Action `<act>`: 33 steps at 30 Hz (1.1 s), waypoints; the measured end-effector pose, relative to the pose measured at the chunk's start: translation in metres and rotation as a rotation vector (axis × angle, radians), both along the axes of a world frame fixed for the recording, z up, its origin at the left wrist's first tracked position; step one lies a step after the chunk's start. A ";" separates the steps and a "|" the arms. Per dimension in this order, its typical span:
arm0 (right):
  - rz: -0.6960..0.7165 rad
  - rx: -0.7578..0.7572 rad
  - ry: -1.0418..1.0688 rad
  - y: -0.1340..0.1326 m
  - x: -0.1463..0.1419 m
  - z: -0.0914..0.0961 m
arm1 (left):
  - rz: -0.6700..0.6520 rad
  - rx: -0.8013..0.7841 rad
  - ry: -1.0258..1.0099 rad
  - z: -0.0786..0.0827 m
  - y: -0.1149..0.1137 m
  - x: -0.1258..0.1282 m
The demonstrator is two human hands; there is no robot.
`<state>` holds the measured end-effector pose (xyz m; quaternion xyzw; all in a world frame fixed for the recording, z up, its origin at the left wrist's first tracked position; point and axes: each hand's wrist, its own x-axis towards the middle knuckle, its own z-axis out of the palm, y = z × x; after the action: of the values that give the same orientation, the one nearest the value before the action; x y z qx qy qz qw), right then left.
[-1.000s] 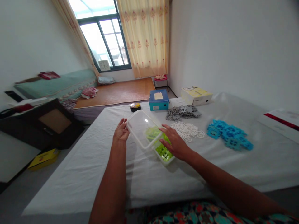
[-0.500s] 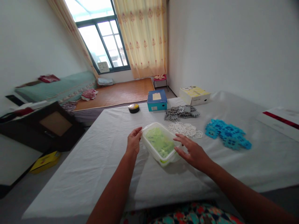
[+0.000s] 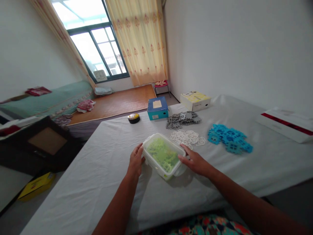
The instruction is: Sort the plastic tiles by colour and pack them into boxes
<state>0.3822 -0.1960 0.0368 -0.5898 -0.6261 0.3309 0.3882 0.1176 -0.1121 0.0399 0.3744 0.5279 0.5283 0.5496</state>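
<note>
A clear plastic container [image 3: 163, 156] full of green plastic pieces sits on the white-covered table [image 3: 97, 182], its clear lid lying on top. My left hand [image 3: 135, 162] presses against the container's left end, fingers curled on the rim. My right hand [image 3: 194, 160] rests against its right side, fingers on the lid's edge. Just beyond my right hand lies a pile of white lattice pieces [image 3: 187, 137].
A blue pile of pieces [image 3: 228, 141] lies to the right, a grey pile [image 3: 182, 119] farther back. A blue box [image 3: 157, 108], a yellow-white box [image 3: 195, 101] and a small black tin [image 3: 134, 117] stand at the far edge. A flat white box [image 3: 286, 124] is at right.
The lid, held tilted above the container a second ago, now lies flat on it. Both hands have moved in to the container's two ends.
</note>
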 end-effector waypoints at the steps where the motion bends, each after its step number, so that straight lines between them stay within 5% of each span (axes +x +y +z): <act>1: 0.016 -0.052 0.079 0.001 -0.002 -0.002 | -0.007 0.006 -0.002 0.002 -0.002 0.002; 7: 0.144 -0.268 0.512 -0.001 -0.010 -0.001 | 0.184 0.099 -0.054 0.007 -0.020 0.032; 11: 0.159 -0.274 0.679 -0.012 -0.014 0.007 | 0.298 0.091 -0.084 0.006 -0.030 0.046; 18: 0.210 -0.422 0.973 -0.033 -0.022 0.010 | 0.310 0.075 -0.078 0.005 -0.036 0.044; 22: 0.211 -0.368 1.076 -0.033 -0.016 0.007 | 0.273 0.076 -0.087 0.017 -0.034 0.057; 28: 0.073 -0.185 1.085 -0.020 0.030 0.023 | 0.023 0.201 -0.237 0.037 -0.016 0.096; 33: -0.169 -0.071 0.982 0.007 0.121 0.045 | -0.022 0.194 -0.183 0.027 0.010 0.096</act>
<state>0.5034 -0.1895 0.0820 -0.4257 -0.3078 0.5582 0.6423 0.2132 -0.1024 0.0668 0.3818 0.4180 0.6028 0.5623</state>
